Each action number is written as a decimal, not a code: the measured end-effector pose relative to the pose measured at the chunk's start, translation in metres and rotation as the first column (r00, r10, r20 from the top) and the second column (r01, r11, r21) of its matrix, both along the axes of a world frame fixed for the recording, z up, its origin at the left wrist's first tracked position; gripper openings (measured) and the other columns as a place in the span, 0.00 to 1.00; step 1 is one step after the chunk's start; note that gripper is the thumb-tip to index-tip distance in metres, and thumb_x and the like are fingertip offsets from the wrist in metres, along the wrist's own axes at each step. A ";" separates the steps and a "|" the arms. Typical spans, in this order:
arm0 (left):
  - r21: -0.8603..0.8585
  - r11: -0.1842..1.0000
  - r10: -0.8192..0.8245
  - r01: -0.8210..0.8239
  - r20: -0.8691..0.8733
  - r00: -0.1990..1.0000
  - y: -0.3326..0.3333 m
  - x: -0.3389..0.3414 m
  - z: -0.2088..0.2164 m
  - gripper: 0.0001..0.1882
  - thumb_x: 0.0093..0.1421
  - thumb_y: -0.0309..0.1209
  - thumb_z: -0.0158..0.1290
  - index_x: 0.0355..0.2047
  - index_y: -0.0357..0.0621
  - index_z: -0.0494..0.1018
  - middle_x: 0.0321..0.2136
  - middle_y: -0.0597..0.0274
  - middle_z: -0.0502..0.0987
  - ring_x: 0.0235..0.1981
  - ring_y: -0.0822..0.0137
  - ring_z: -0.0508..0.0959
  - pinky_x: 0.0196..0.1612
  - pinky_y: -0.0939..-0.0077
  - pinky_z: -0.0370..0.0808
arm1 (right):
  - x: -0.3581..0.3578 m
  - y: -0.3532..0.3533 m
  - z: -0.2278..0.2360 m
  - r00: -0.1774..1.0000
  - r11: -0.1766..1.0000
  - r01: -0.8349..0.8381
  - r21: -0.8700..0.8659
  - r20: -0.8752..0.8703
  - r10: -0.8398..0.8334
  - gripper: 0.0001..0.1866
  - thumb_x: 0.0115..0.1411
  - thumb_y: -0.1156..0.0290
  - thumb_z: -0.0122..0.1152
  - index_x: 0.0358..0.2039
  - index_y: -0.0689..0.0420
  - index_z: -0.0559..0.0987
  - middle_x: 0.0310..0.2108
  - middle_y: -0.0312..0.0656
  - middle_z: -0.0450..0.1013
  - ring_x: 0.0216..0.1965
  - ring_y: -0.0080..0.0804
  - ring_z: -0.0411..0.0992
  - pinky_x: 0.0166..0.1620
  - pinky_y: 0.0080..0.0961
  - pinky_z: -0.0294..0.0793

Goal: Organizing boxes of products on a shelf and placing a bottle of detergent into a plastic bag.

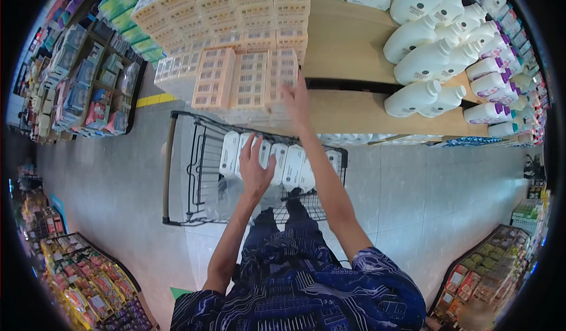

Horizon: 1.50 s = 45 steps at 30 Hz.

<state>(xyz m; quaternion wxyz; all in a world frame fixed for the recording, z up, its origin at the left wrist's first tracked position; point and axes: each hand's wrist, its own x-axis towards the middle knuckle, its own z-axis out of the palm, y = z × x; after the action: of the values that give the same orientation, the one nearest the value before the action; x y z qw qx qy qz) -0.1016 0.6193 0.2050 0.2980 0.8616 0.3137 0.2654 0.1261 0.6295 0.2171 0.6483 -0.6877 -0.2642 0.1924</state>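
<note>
I see the left hand (255,176) spread over white packs (294,169) in the cart (170,166). The right hand (298,102) is at the right edge of the peach packs (250,80); blur hides whether it pinches one. I'd worry that a sideways knock there could topple neighbours toward the left hand.

The person shows two hands: one left hand (257,175) near the centre, one right hand (298,99) toward 12 o'clock. One cart (170,169) holds at least five white packs (293,165). Three peach packs (249,80) jut out at 12 o'clock. Two white jugs (408,99) stand lowest at 2 o'clock, with at least five more above. One yellow stripe (155,100) lies at 10 o'clock.
</note>
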 end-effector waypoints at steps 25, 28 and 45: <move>-0.219 0.895 -0.415 0.389 -0.727 0.547 -0.032 -0.267 -0.176 0.38 0.59 0.68 0.46 0.31 0.40 0.79 0.31 0.50 0.81 0.36 0.51 0.82 0.41 0.56 0.77 | -0.294 -0.290 -0.190 0.911 0.214 -0.096 -0.972 0.001 0.413 0.38 0.54 0.38 0.62 0.50 0.61 0.78 0.51 0.59 0.71 0.59 0.57 0.65 0.66 0.50 0.56; -0.205 0.908 -0.391 0.365 -0.729 0.562 -0.040 -0.269 -0.177 0.38 0.59 0.68 0.47 0.29 0.40 0.79 0.30 0.49 0.81 0.35 0.52 0.82 0.40 0.55 0.77 | -0.292 -0.294 -0.187 0.918 0.269 -0.118 -0.956 -0.002 0.396 0.37 0.54 0.39 0.62 0.48 0.63 0.79 0.51 0.61 0.71 0.59 0.58 0.64 0.66 0.50 0.56; -0.214 0.945 -0.310 0.246 -0.826 0.471 -0.163 -0.245 -0.161 0.40 0.56 0.70 0.47 0.33 0.40 0.78 0.33 0.50 0.81 0.39 0.51 0.81 0.43 0.53 0.76 | -0.244 -0.407 -0.225 0.804 0.521 -0.068 -0.851 0.262 0.534 0.33 0.50 0.37 0.63 0.38 0.58 0.80 0.39 0.48 0.76 0.47 0.46 0.71 0.55 0.43 0.61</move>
<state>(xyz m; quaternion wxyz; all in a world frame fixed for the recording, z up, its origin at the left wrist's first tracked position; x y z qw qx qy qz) -0.3471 0.4567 0.0440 0.1735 0.9090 0.2835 -0.2516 -0.1176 0.2224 -0.0082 0.1253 -0.8697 -0.4228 0.2217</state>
